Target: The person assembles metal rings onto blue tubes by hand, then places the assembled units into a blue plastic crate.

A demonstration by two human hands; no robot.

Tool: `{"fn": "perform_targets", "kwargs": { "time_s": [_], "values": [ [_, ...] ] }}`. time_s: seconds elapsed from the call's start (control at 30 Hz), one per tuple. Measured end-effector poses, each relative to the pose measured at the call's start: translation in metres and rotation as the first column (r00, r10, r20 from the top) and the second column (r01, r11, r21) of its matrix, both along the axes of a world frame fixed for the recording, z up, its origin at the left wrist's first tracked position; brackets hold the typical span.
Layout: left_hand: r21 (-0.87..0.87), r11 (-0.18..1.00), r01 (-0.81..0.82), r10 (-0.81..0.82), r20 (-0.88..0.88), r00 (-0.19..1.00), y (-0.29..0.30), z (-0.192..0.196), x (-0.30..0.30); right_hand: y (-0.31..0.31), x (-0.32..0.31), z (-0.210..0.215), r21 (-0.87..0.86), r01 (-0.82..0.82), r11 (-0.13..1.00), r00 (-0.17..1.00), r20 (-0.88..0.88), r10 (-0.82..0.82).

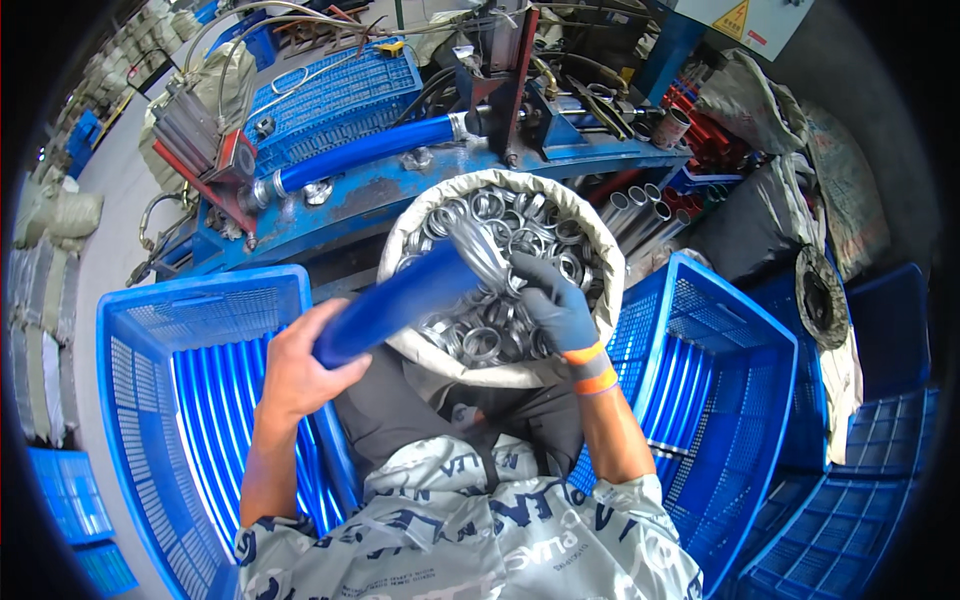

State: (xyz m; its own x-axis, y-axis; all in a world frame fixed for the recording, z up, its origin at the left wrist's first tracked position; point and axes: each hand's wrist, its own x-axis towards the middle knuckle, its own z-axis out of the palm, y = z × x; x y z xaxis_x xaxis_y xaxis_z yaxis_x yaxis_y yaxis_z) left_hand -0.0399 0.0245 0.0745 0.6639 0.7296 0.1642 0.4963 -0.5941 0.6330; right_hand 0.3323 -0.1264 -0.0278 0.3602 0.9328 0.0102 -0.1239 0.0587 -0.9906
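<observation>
A blue hose [395,305], blurred by motion, slants across my lap. My bare left hand [300,362] is wrapped round its near end. At the far end of the hose is a ribbed silvery metal fitting [478,250], and the fingers of my gloved right hand [560,308] close on its right side. How far the fitting sits in or over the hose cannot be made out. Both hands are above an off-white sack with a rolled rim [480,376], filled with loose metal rings [482,343].
Blue crates with blue hoses stand on my left [118,345] and right [735,325]. Beyond the sack is a blue metal bench [370,205], where another blue hose [370,150] lies between two end fixtures. Metal tubes [640,215] are stacked to the sack's right.
</observation>
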Motion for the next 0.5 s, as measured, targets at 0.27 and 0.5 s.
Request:
{"fn": "perform_targets", "kwargs": {
  "time_s": [0.27, 0.5],
  "values": [
    [-0.457, 0.889, 0.028, 0.31, 0.647, 0.697, 0.007, 0.001, -0.013, 0.03, -0.009, -0.052, -0.047, 0.046, 0.998, 0.164, 0.986, 0.039],
    [-0.677, 0.696, 0.24, 0.588, 0.728, 0.352, -0.012, -0.056, -0.012, 0.028, -0.002, -0.039, 0.308, 0.119, 0.944, 0.447, 0.832, -0.328]
  ]
}}
